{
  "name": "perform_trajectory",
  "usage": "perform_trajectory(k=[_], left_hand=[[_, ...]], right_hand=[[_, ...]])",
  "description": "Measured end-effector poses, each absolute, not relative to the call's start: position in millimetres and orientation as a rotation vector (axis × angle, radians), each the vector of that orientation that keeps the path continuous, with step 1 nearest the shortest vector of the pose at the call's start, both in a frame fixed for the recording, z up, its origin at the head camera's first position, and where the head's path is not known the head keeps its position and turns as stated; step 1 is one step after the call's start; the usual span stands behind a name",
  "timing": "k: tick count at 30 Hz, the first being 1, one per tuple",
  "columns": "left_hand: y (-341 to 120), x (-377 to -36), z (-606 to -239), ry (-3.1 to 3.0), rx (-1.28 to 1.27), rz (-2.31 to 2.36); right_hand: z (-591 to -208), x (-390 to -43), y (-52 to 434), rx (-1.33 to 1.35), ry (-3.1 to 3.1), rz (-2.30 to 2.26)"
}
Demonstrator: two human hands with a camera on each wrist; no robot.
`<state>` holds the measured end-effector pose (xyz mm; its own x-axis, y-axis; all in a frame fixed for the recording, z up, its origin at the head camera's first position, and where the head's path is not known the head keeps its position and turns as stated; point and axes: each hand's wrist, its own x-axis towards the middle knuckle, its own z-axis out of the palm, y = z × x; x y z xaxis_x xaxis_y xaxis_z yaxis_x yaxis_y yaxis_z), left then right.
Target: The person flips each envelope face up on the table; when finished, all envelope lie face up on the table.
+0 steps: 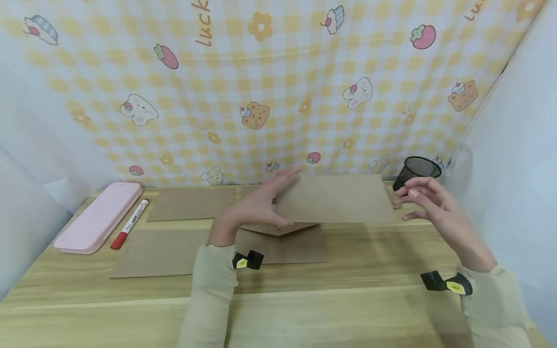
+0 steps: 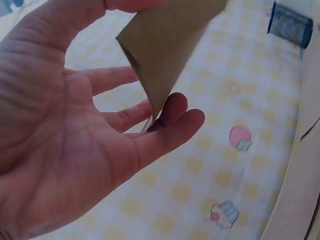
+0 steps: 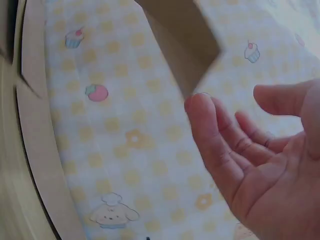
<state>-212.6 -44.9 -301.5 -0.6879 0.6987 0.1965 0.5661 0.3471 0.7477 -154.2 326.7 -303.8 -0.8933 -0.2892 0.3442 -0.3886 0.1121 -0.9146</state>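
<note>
While I hold the brown envelope (image 1: 335, 198) up above the middle of the counter (image 1: 348, 309), its long axis runs side to side between my two hands, parallel to the counter's back edge, with its flap hanging open beneath it. My left hand (image 1: 256, 205) has it: in the left wrist view the folded corner of the envelope (image 2: 170, 45) sits pinched between my thumb at the top and my fingers (image 2: 170, 112) below. My right hand (image 1: 428, 203) is off the other short end, near it and seemingly not touching; in the right wrist view the envelope's corner (image 3: 185, 45) hangs just above my forefinger, and those fingers (image 3: 215, 145) are loosely spread and hold nothing. So the free end lies to the left of my right fingers, and the left hand is the one carrying the weight. The envelope is thin kraft paper, matte, stiff enough to stay flat when held from one end, with crisp folded edges. Below it, more flat brown sheets (image 1: 191, 203) of the same paper lie on the pale wood-grain counter, one toward the back edge and a larger one nearer me. A black mesh pen cup (image 1: 415, 171) stands at the back right corner, behind my right hand. Toward the left edge lie a smooth pink case (image 1: 100, 217) and a red-capped marker (image 1: 130, 224) just beside it.
</note>
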Motion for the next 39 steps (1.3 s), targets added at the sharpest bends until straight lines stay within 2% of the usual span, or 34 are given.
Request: perform_trajectory(k=[6,10,16,22,31,39], left_hand=[[-64.4,-217.4,-303.7,2.425,1.006,1.357],[-72.4,-220.0,-306.1,2.367,0.962,1.445],[-76.8,-220.8,-305.7,2.296,0.958,1.497],[-77.0,-221.2,-304.1,2.215,1.044,1.454],[-81.2,-221.3,-302.9,2.035,1.145,1.437],[-83.0,-220.2,-302.8,2.031,1.083,1.493]], right_hand=[[-321.3,-158.6,320.5,0.732,-2.511,0.916],[-339.7,-172.0,313.0,0.904,-2.386,0.582],[-355.7,-183.3,285.9,1.08,-2.147,0.371],[-365.2,-178.5,273.1,1.081,-2.081,0.248],[-359.6,-166.8,265.0,1.108,-1.97,0.358],[-355.7,-161.4,264.6,1.055,-1.975,0.425]])
